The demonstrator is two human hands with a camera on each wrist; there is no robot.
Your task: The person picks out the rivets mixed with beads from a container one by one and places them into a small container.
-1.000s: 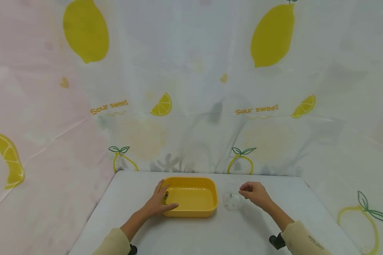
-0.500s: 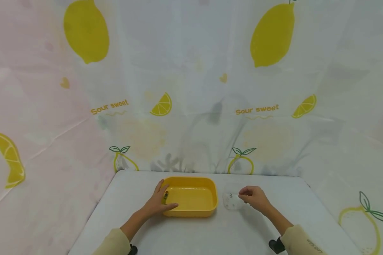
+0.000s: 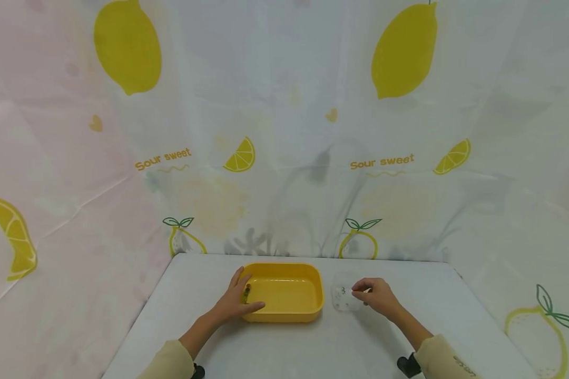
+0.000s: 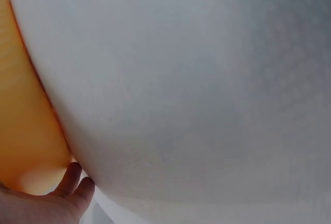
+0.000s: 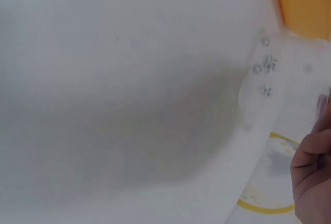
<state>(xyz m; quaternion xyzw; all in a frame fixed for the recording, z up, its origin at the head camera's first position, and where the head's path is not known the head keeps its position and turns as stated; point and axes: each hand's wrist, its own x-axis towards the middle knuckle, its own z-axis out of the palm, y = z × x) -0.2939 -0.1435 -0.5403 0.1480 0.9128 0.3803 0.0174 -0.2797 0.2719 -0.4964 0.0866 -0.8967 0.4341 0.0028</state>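
My left hand [image 3: 234, 301] spans the left end of a yellow plastic tray [image 3: 313, 316], thumb over the near corner and fingers spread along the left side. Its fingers also reach the tray's edge in the left wrist view. Beside that hand, a small green and brown thing [image 3: 245, 295] lies at the tray's left end. Right of the tray, a clear plastic container [image 3: 342, 304] bears a dark "3" and holds several small, clear beads [image 5: 266, 64]. The thumb and index finger of my right hand [image 3: 378, 296] pinch at the container's right edge; their tips are partly hidden.
Everything rests on a white table [image 3: 284, 352] whose far edge meets a lemon-print curtain [image 3: 284, 210]. More of that curtain hangs at the left and right sides. A black wrist camera [image 3: 409, 365] sits by the right sleeve.
My right hand has come down and slightly left to the container's edge, and the "3" looks turned from before. The left hand and tray have stayed in place.
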